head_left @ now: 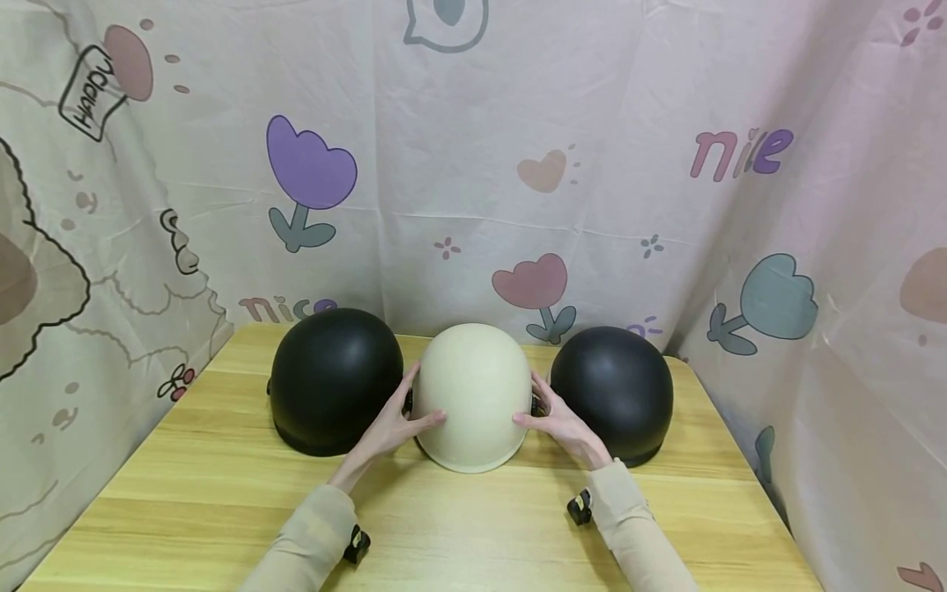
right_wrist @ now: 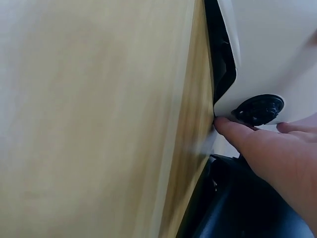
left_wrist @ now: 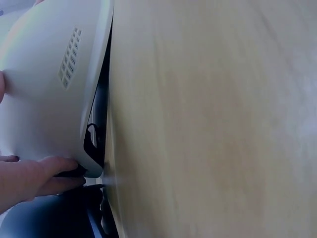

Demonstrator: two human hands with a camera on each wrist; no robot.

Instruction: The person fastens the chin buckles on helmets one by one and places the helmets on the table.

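"Where are the hands?"

"In front of me. The left hand (head_left: pixel 388 427) and the right hand (head_left: pixel 564 423) are clasped on opposite sides of a cream helmet (head_left: pixel 473 395), thumbs on its front, fingers bent round its flanks."

"Is it raised?"

"It's dome up, low at the middle of the table (head_left: pixel 459 534), toward the far edge. I can't tell whether its rim fully rests on the wood."

"Anything on the shell?"

"A slanted patch of small vent holes (left_wrist: pixel 70 58), and a round black fitting (right_wrist: pixel 260 109) just beside the right fingers."

"And next to it?"

"A matte black helmet (head_left: pixel 333 378) just beyond the left hand, and a second black helmet (head_left: pixel 612 390) just beyond the right, both dome up on the pale, grained tabletop."

"What about the arms?"

"Long beige sleeves (head_left: pixel 303 534), with a small black device (head_left: pixel 357 545) at each wrist."

"Behind everything?"

"A pale curtain (head_left: pixel 444 164) printed with hearts, the word 'nice' and a purple tulip (head_left: pixel 314 168)."
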